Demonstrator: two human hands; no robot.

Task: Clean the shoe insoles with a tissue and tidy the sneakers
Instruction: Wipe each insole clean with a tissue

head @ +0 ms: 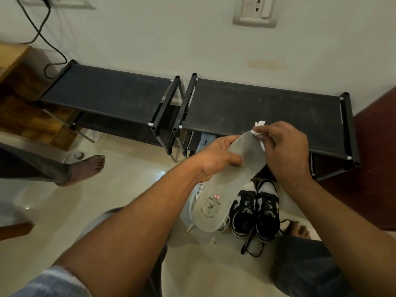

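The right hand point(282, 151) pinches a crumpled white tissue point(259, 123) between thumb and curled fingers and holds it against the toe end of a grey insole point(227, 189). Most of the tissue is hidden in the fist, and only scraps show above and below the fingers. The left hand point(216, 159) grips the insole near its middle, with the thumb across the upper face and the fingers curled round the far edge. The insole is held in the air and tilted, heel end toward the person. A small flag and some print sit near the heel, too small to read.

Below it, on the floor point(107, 200) near the front edge of the right shoe rack point(257, 108), a pair of black-and-white sneakers point(255, 213) stands side by side and touching. Their black laces trail loose. Just left of them a white sneaker point(198, 194) is mostly covered by the insole, so only its side and some laces show.

The left shoe rack point(107, 93) stands just beside the right one, and both are against the wall. On the right rack's lower shelf a pale thing point(205, 140) peeks out, mostly hidden. The bare left foot point(85, 168) rests on the floor. Only the toes of the right foot point(299, 230) show past a trouser leg. A small round thing point(79, 155) by the left foot is too blurred to identify. A black cable point(42, 39) hangs down the wall.
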